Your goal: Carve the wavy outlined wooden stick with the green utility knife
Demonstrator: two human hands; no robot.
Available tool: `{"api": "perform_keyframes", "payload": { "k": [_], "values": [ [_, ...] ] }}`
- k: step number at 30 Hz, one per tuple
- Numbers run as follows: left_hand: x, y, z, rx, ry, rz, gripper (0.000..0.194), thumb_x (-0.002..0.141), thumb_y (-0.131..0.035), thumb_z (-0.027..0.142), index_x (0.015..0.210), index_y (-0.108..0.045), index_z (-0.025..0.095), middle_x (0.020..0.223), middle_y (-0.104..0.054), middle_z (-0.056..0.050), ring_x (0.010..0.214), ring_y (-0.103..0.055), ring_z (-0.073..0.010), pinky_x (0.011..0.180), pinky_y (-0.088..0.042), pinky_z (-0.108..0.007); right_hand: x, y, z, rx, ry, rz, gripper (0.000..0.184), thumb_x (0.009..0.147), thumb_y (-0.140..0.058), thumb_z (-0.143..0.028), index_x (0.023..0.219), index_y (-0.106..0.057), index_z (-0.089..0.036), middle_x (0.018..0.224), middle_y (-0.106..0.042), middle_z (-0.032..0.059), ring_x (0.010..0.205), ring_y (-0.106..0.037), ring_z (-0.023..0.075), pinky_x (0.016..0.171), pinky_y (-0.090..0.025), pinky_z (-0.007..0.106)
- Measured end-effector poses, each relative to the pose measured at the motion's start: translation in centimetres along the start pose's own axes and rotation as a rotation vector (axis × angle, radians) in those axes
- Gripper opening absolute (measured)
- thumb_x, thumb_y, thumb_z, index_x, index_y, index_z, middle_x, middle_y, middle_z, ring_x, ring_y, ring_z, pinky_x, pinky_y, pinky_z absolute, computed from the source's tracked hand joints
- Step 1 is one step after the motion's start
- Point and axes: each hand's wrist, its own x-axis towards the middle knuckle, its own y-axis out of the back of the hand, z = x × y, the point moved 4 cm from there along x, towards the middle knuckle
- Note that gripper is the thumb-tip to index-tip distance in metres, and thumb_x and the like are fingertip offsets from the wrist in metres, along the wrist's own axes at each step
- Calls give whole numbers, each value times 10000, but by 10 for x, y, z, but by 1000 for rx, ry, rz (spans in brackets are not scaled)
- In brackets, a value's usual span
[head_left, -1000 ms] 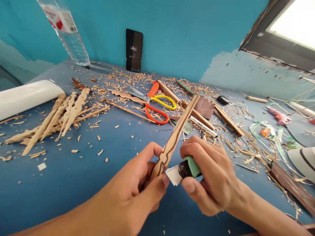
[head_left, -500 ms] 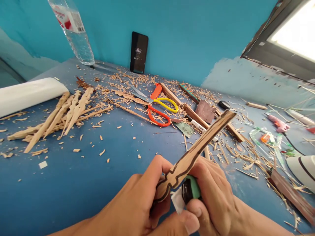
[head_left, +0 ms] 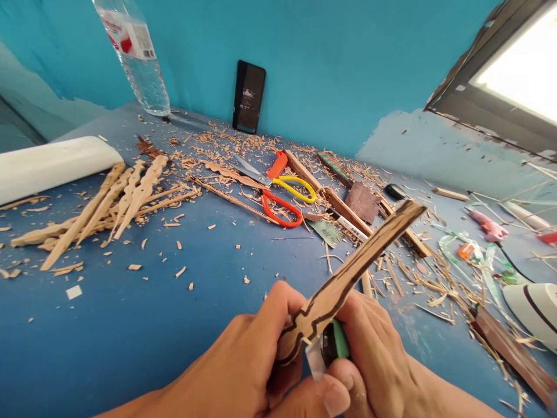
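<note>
A flat wooden strip (head_left: 331, 290) with a dark outline drawn on it slants up to the right in front of me. My left hand (head_left: 248, 354) is closed round its lower end, its thumb stretched across near the blade. My right hand (head_left: 374, 348) grips a utility knife (head_left: 336, 341) with a green and black body. The knife's short blade (head_left: 315, 359) meets the strip's lower edge beside a notch in the outline, where a small pale sliver shows. Both hands are close together, the left thumb near the right thumb.
Carved wooden sticks (head_left: 134, 191) lie piled at left beside a white roll (head_left: 56, 168). Scissors (head_left: 282, 206), a marker (head_left: 351, 227), sandpaper (head_left: 362, 201) and wood shavings lie beyond my hands. A water bottle (head_left: 145, 75) and phone (head_left: 249, 96) stand at the back. A glue gun (head_left: 487, 225) is right.
The strip has swung lower to the right and turned to show its outlined face. My hands have come together, the left thumb reaching toward the knife, and the blade now touches the strip's edge.
</note>
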Motion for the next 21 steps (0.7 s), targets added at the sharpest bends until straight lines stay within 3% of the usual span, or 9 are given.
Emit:
{"api": "perform_keyframes", "payload": {
  "k": [4, 9, 14, 19, 21],
  "values": [
    [-1, 3, 2, 42, -8, -18, 463, 977, -697, 707, 1206, -681, 304, 767, -667, 1, 716, -640, -209, 656, -547, -262, 1, 1, -3, 15, -13, 9, 362, 1217, -302, -538, 1081, -490, -259, 741, -499, -59, 550, -441, 129, 479, -369, 260],
    [-3, 2, 9, 101, 10, 20, 415, 985, -639, 721, 1163, -652, 346, 701, -633, 22, 566, -509, -203, 510, -413, -284, -4, -4, -2, -56, -57, -33, 405, 1217, -279, -540, 1173, -528, -224, 796, -613, -6, 629, -615, 156, 579, -529, 274],
    [-4, 2, 4, 89, 15, 164, 484, 989, -559, 799, 1128, -669, 349, 638, -580, 26, 554, -491, -207, 542, -473, -299, -5, -9, 0, -96, -75, -30, 405, 1215, -290, -541, 1195, -525, -211, 821, -631, 19, 598, -602, 150, 513, -503, 254],
    [3, 8, -11, 54, 22, 12, 436, 933, -670, 773, 1051, -663, 353, 640, -600, 12, 526, -494, -216, 457, -413, -321, 1, -11, -4, -271, -63, -3, 376, 1228, -238, -485, 1169, -489, -212, 802, -617, -1, 540, -556, 126, 506, -492, 234],
    [4, 11, -10, 43, 6, 35, 420, 961, -651, 754, 1041, -646, 341, 696, -642, 7, 544, -516, -206, 484, -437, -312, 3, -14, -4, -308, -79, -23, 360, 1229, -232, -454, 1157, -485, -208, 791, -604, -7, 527, -547, 123, 505, -483, 231]
  ]
}}
